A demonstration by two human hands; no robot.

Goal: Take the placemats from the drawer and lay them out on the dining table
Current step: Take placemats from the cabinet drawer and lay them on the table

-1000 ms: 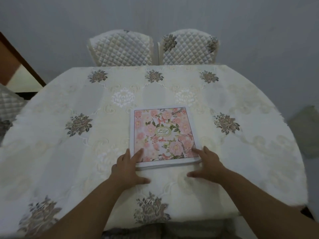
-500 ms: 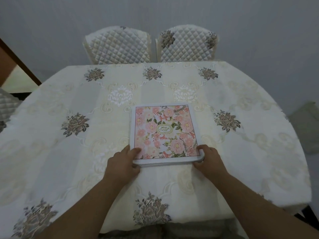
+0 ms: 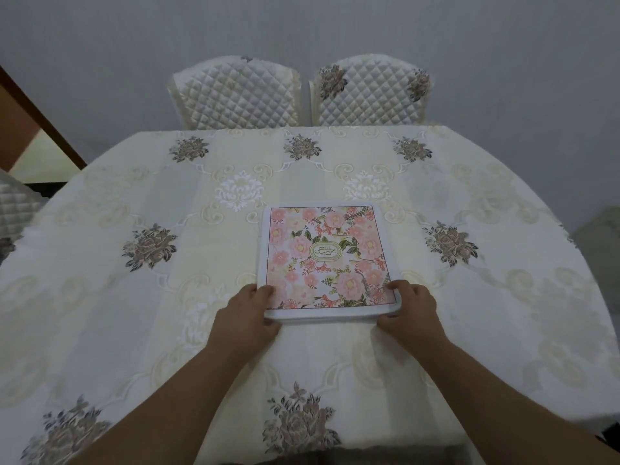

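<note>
At the far left, a wooden frame (image 3: 37,122) leaned along the wall beyond the dining table (image 3: 100,297), whose embroidered cloth was otherwise bare on that side. Moving inward, our left hand (image 3: 243,322) had closed on the near-left corner of the stack of placemats (image 3: 327,260), thumb on the floral top and fingers tucked beneath the edge. The stack lay flat near the middle of the table, square to us, and from its thick white edge we judged it held several mats, though we could not count them. Our right hand (image 3: 407,312) pinched the near-right corner the same way. Behind stood two quilted chairs (image 3: 369,92). As we judged it, the fetching from the drawer was finished, but no mat had yet been set at a place; separating and spreading them all remained.
</note>
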